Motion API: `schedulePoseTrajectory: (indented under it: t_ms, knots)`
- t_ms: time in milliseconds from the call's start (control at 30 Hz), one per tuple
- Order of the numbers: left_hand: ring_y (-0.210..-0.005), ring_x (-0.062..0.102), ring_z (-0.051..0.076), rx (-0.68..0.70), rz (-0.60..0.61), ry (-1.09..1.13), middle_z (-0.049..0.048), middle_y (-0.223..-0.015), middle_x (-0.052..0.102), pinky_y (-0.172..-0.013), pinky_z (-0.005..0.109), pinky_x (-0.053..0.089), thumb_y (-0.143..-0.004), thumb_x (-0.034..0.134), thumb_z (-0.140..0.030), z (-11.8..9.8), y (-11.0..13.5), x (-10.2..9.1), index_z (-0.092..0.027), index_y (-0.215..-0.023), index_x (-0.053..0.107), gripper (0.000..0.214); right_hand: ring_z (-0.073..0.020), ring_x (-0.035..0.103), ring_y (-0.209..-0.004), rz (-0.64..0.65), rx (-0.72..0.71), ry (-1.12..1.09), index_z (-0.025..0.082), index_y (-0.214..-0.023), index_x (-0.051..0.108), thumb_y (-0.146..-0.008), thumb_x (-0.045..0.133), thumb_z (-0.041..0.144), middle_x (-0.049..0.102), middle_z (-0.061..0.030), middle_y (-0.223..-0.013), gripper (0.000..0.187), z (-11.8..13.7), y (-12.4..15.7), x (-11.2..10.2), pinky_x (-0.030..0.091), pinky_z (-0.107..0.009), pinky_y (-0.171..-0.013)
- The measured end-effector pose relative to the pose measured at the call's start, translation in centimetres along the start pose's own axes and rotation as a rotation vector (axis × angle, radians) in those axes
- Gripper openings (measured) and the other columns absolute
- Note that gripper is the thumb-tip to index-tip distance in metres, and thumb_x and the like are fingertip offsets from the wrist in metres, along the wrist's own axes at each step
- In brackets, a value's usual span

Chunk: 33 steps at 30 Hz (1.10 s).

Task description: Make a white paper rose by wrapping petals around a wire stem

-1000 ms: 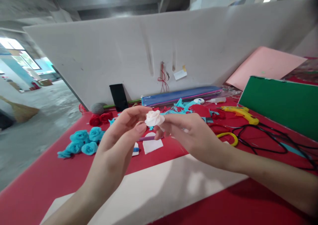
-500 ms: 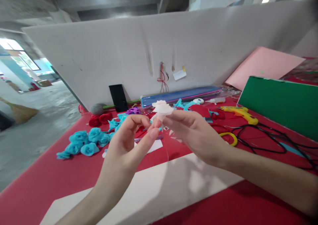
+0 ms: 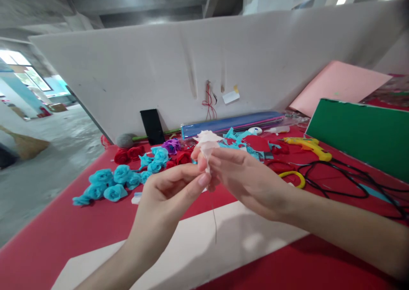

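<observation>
Both the left hand [image 3: 166, 196] and right hand [image 3: 243, 179] pinch the upright paper flower [image 3: 207, 143], bloom up.

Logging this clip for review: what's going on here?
A person holds a small white paper flower above a red table. The right hand grips it below the bloom; the left hand pinches at its base, where a thin wire hangs down. Finished blue paper roses and a yellow glue gun lie on the table.
</observation>
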State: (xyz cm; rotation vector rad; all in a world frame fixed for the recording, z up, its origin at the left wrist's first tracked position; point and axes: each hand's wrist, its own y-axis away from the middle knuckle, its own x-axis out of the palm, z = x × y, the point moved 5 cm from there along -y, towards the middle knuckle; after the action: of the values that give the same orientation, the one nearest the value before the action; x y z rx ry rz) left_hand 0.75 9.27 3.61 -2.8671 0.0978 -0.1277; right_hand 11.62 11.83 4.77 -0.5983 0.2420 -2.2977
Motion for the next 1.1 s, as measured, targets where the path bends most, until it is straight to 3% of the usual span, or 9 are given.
schedulePoseTrajectory:
  t_ms: [200, 400, 567, 667, 800, 933, 1100]
  knots:
    - [-0.054, 0.060, 0.006, -0.004, -0.065, 0.010, -0.0061, -0.059, 0.065, -0.057, 0.012, 0.053, -0.072, 0.068, -0.026, -0.1, 0.0, 0.2, -0.026, -0.070, 0.071, 0.004, -0.0053, 0.045, -0.061, 0.024, -0.028, 0.052, 0.018, -0.081, 0.062, -0.088, 0.047, 0.023, 0.048, 0.0020, -0.073, 0.017, 0.1, 0.2, 0.3, 0.043, -0.021, -0.064]
    - [-0.052, 0.060, 0.006, -0.012, -0.123, -0.009, -0.0045, -0.060, 0.065, -0.053, 0.011, 0.053, -0.071, 0.067, -0.025, 0.2, -0.4, -0.3, -0.023, -0.066, 0.070, 0.007, -0.0055, 0.050, -0.070, -0.105, -0.018, 0.072, 0.019, -0.080, 0.061, -0.084, 0.053, 0.024, 0.050, 0.0017, -0.083, 0.010, -0.2, 0.6, 0.2, 0.044, -0.021, -0.071]
    - [-0.051, 0.061, 0.007, 0.002, -0.164, -0.062, -0.0030, -0.072, 0.068, -0.052, 0.013, 0.052, -0.071, 0.067, -0.022, 0.6, -0.1, -0.2, -0.022, -0.066, 0.070, 0.006, -0.0041, 0.049, -0.068, -0.237, -0.051, 0.224, 0.016, -0.067, 0.061, -0.081, 0.058, 0.023, 0.051, 0.0021, -0.081, 0.016, 0.0, 1.3, 0.3, 0.045, -0.016, -0.065]
    - [-0.053, 0.062, 0.006, 0.043, -0.179, -0.112, -0.0039, -0.073, 0.068, -0.053, 0.012, 0.051, -0.071, 0.067, -0.022, 0.7, 0.3, -0.1, -0.023, -0.065, 0.069, 0.006, -0.0046, 0.052, -0.072, -0.305, -0.104, 0.292, 0.019, -0.073, 0.065, -0.081, 0.056, 0.019, 0.055, 0.0017, -0.092, 0.012, 0.3, 1.6, 0.5, 0.046, -0.016, -0.063]
    - [-0.067, 0.062, 0.010, 0.114, -0.207, -0.174, -0.0039, -0.075, 0.068, -0.057, 0.013, 0.050, -0.070, 0.068, -0.021, 0.3, 0.2, -0.5, -0.025, -0.075, 0.069, 0.007, -0.0095, 0.053, -0.093, -0.280, -0.269, 0.546, 0.022, -0.083, 0.066, -0.081, 0.054, 0.008, 0.060, 0.0018, -0.095, 0.019, 1.5, 1.9, 0.7, 0.045, -0.020, -0.077]
    - [-0.083, 0.058, 0.011, 0.183, -0.260, -0.215, -0.0059, -0.089, 0.062, -0.069, 0.016, 0.047, -0.078, 0.059, -0.022, -0.8, -0.7, -1.8, -0.030, -0.089, 0.062, 0.014, -0.0119, 0.053, -0.093, -0.162, -0.564, 0.811, 0.019, -0.090, 0.066, -0.086, 0.046, 0.007, 0.065, -0.0011, -0.091, 0.024, 3.1, 2.0, 0.7, 0.043, -0.027, -0.086]
    - [-0.084, 0.053, 0.011, 0.256, -0.175, -0.307, -0.0055, -0.090, 0.059, -0.070, 0.014, 0.042, -0.079, 0.057, -0.025, -3.4, -0.5, -2.1, -0.029, -0.084, 0.064, 0.010, -0.0169, 0.051, -0.102, -0.059, -0.846, 1.222, 0.015, -0.097, 0.061, -0.088, 0.041, 0.009, 0.066, -0.0050, -0.102, 0.023, 4.0, 2.0, 0.3, 0.041, -0.036, -0.091]
